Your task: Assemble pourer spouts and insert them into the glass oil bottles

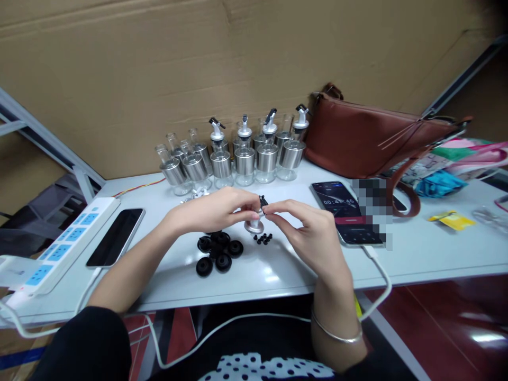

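Over the middle of the table, my left hand (234, 207) is closed around the upper part of a silver bottle pourer (254, 227), its wide round base pointing down. My right hand (307, 230) has thumb and index finger pinched together at the pourer's top; what lies between those fingertips is too small to make out. Small black stoppers (263, 239) sit on the table just below the pourer. Round black ribbed caps (223, 261) lie in a cluster nearer me to the left. Behind my left hand, silver pourer pieces (195, 196) are partly hidden.
Glass bottles with steel sleeves (221, 165) stand at the back, several with pourers fitted. A brown handbag (357, 137) leans at the right. One phone (337, 209) on a cable lies right; another phone (116, 238) and a power strip (71, 243) lie left. A white cable crosses my lap.
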### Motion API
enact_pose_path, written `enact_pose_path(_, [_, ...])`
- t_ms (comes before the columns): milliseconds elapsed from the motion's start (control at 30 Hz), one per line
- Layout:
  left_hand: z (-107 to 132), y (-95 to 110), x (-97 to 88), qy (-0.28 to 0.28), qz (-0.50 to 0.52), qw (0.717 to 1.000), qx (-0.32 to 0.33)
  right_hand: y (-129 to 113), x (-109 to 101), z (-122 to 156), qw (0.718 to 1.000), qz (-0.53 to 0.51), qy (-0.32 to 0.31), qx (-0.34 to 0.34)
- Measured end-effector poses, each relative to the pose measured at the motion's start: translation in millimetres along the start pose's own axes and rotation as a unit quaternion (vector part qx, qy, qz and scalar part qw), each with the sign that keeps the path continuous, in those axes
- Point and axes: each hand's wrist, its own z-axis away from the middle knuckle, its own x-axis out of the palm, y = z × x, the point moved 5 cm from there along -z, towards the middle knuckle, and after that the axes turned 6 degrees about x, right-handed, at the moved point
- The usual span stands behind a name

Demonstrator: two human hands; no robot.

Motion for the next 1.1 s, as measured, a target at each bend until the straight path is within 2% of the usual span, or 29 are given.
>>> enact_pose_path(300, [-1.2,2.0,-0.5,0.000,-0.001,1.000,0.002,-0.8,-1.3,1.1,1.000,-0.010,0.013,-0.010])
enact_pose_path(767, [-1.1,0.7,1.3,-0.007,0.004,1.000,-0.004,0.8,1.1,0.6,1.000,-0.013,-0.009,0.013])
enact_pose_path(1000, [0.9,2.4,-5.0,0.020,0.000,1.000,0.001,2.7,-2.4,0.6,0.999,0.005,0.027,0.043])
enact_pose_path(1100, [0.8,6.0,-8.2,0.053,0.002,0.998,0.017,-0.9,-2.1,1.2,0.999,-0.008,0.030,0.024])
